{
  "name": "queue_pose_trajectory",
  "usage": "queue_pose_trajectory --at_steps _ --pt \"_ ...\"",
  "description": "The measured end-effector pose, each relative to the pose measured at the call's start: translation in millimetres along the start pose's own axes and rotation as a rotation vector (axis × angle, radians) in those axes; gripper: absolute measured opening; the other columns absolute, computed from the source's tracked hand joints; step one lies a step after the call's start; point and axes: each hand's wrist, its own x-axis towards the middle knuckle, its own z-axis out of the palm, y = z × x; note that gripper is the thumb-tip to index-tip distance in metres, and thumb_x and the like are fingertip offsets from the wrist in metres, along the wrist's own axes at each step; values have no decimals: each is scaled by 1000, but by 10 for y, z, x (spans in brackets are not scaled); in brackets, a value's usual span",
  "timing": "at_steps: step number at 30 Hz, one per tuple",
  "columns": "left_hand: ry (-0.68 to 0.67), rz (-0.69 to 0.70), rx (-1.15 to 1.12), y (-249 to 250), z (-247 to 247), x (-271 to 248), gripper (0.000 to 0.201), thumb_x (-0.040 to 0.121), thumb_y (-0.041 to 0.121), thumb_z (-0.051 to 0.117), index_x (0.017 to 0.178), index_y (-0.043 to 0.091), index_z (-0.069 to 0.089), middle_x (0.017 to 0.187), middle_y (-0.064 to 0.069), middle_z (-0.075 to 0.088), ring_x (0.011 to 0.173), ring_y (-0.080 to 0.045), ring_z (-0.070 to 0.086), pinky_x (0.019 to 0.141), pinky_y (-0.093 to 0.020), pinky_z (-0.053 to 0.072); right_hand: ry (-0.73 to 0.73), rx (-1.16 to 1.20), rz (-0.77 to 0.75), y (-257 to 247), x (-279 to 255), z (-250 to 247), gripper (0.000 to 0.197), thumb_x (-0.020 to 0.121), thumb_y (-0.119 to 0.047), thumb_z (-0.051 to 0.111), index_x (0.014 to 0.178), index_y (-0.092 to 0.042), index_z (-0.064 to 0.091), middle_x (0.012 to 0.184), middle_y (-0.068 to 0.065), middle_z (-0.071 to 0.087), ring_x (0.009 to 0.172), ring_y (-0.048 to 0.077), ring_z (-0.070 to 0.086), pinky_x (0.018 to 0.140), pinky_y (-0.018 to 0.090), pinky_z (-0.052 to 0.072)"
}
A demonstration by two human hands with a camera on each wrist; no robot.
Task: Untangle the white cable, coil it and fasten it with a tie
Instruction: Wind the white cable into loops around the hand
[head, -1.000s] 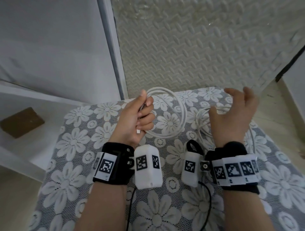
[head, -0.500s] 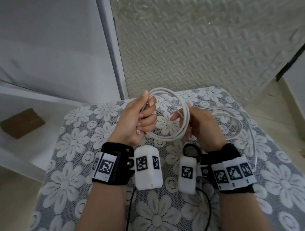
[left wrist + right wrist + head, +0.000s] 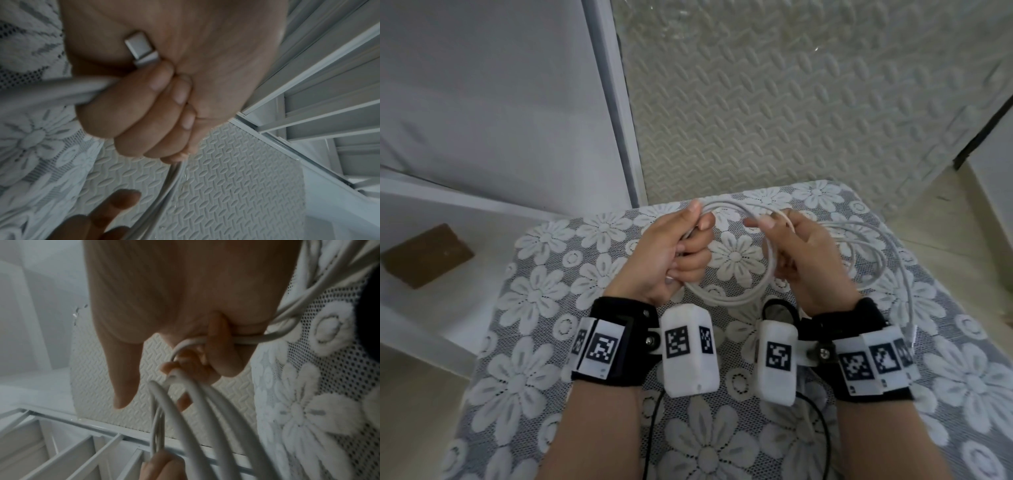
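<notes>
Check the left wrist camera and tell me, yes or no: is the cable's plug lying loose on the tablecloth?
No: the plug sits inside the left hand, whose fingers curl around the cable.

A white cable (image 3: 736,297) is seen at the centre of the head view, wound into several round loops held upright above the flowered cloth. Its left side is gripped with a flat silver plug (image 3: 141,48) sticking out. More slack loops (image 3: 873,260) trail toward the right of the frame. No tie can be made out.
</notes>
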Motion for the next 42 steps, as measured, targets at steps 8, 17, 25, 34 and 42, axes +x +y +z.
queue_pose_trajectory --at_steps 8,17,25,34,42 --pt "57 32 -87 -13 -5 41 33 99 32 32 74 14 43 45 10 26 32 1 18 30 -11 12 30 -49 -52 -16 2 67 8 89 -15 58 93 -16 52 54 -7 54 42 4 37 39 16 28" --pt "-12 -47 -137 -15 -23 37 30 95 33 35 73 14 43 46 9 30 34 -3 27 32 -15 27 18 -158 -133 46 15 75 22 98 -17 46 106 -16 66 56 -10 43 47 2 34 43 14 29" --pt "-31 -144 -33 -1 -33 -2 29 89 29 35 82 6 52 44 5 32 33 -6 31 36 -16 31 -44 -237 -161 51 6 74 28 97 -12 48 85 -22 71 55 -7 38 51 1 35 52 11 32" --pt "-58 -145 186 -26 10 1 35 89 41 41 72 12 49 45 9 22 32 0 15 34 -7 16 -181 -185 -111 51 -17 93 23 95 -11 49 105 -16 69 51 -11 41 48 8 38 50 21 38" --pt "1 -100 42 16 -12 3 33 91 42 35 70 16 38 45 11 23 32 2 17 31 -9 12 -145 -78 -57 -1 -22 65 23 81 -25 58 99 -20 71 56 -5 44 45 7 39 50 21 42"
